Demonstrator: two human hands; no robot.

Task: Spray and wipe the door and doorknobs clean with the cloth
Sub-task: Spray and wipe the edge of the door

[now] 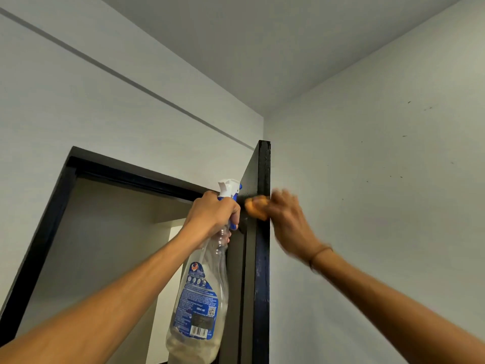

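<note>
Door (263, 232), open, edge-on near the wall: right hand (286, 214) presses the orange cloth (258, 207) against its upper edge; left hand (214, 214) grips the spray bottle (200, 292). Firm, overlapping strokes would work best.

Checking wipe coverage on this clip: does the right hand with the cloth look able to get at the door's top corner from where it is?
Probably yes. The right hand presses the orange cloth on the black door edge below the top corner, and nothing blocks the edge between them.

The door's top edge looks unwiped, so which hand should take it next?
Probably the right hand: it holds the orange cloth against the door edge, just below the top. The left hand grips the spray bottle.
</note>
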